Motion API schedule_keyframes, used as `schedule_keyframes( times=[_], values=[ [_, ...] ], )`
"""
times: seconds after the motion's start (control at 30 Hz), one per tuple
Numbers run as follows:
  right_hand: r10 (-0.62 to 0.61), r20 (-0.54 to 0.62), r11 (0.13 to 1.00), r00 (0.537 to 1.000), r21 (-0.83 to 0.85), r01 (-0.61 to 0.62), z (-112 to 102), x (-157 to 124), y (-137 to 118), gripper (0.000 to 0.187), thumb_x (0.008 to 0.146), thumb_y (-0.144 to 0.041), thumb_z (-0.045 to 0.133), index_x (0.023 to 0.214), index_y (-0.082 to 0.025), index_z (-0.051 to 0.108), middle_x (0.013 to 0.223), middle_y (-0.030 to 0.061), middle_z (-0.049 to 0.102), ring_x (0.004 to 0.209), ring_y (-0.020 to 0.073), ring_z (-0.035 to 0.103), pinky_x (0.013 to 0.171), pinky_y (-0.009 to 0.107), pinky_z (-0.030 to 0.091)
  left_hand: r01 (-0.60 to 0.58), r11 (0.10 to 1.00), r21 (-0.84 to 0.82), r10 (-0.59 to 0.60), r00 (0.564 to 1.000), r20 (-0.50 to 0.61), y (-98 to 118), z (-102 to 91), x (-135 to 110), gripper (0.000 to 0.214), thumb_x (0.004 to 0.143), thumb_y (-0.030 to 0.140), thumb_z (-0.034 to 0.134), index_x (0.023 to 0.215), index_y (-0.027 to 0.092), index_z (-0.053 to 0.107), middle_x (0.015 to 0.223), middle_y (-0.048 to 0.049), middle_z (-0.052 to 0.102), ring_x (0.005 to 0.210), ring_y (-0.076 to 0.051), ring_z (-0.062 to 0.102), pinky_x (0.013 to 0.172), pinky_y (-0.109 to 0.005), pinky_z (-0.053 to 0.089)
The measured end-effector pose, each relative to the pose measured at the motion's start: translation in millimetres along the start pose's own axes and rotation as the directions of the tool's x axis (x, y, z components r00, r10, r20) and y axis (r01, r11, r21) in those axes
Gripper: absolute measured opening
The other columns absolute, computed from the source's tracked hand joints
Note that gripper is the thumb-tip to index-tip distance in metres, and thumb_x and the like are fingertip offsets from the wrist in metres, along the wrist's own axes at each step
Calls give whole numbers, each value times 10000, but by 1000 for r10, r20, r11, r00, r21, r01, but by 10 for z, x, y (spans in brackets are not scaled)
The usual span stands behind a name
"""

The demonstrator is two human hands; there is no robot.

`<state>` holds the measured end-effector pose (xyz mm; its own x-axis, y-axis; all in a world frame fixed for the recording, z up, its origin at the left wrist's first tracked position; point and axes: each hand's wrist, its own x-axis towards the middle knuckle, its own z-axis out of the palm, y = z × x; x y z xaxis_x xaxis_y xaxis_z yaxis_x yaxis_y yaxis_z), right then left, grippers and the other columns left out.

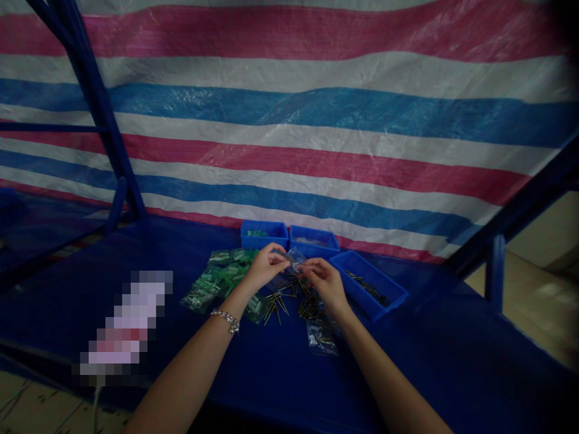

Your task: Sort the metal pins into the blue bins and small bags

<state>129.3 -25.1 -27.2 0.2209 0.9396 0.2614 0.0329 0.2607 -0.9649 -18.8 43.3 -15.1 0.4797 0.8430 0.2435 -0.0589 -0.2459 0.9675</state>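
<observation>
My left hand (266, 265) and my right hand (323, 281) meet above a blue table (452, 361). Together they pinch a small clear plastic bag (296, 260), the left at its left edge, the right at its lower right. Below the hands lies a loose pile of thin metal pins (289, 298). A filled clear bag of pins (321, 337) rests near my right wrist. A bracelet (226, 318) circles my left wrist.
Green-tinted bags (217, 280) lie in a heap to the left. Three blue trays stand behind: two at the back (265, 234) (313, 240) and one angled at the right (368, 284) holding pins. A striped tarp (289, 120) hangs behind. Blue frame posts (97, 108) stand left and right.
</observation>
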Motion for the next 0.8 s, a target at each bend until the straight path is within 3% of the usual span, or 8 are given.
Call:
schedule_keyframes(
  times=[0.17, 0.37, 0.5, 0.67, 0.8],
  values=[
    [11, -9, 998, 1000, 70, -11, 9, -18, -5, 381, 624, -404, 647, 813, -205, 384, 712, 29, 648, 569, 148, 591, 429, 194, 357, -31, 992, 125, 36, 999, -39, 16, -1, 13, 322, 634, 165, 644, 920, 113, 505, 675, -19, 592, 603, -104, 551, 589, -206, 408],
    [10, -25, 998, 1000, 63, -8, 2, -11, 8, 399, 639, -388, 633, 877, -213, 365, 671, 0, 637, 519, 141, 580, 424, 198, 357, -59, 984, 165, 65, 997, -36, -23, -13, 39, 250, 656, 155, 615, 895, 106, 559, 693, -34, 603, 625, -108, 553, 589, -205, 410],
    [-18, -29, 999, 999, 30, 19, -4, -11, -22, 346, 658, -388, 614, 882, -205, 425, 684, 10, 640, 513, 137, 575, 428, 204, 362, -32, 991, 127, 38, 998, -47, -48, -8, 42, 271, 661, 175, 612, 915, 103, 553, 688, -42, 609, 608, -109, 550, 548, -192, 407],
    [42, 93, 999, 995, -35, -39, 13, -19, -31, 316, 665, -430, 589, 832, -163, 565, 774, 72, 662, 591, 166, 603, 432, 212, 363, -26, 995, 98, 31, 998, -48, -97, -28, 62, 273, 676, 201, 595, 922, 98, 538, 658, -34, 602, 541, -98, 526, 504, -187, 402],
    [77, 62, 996, 995, -54, -73, -39, 154, -83, 369, 663, -453, 583, 893, -165, 582, 892, 85, 653, 690, 192, 622, 442, 208, 378, 9, 969, 245, 29, 988, -151, -136, -82, 74, 208, 734, 199, 520, 923, 113, 532, 707, -44, 613, 489, -89, 503, 481, -198, 399]
  ],
)
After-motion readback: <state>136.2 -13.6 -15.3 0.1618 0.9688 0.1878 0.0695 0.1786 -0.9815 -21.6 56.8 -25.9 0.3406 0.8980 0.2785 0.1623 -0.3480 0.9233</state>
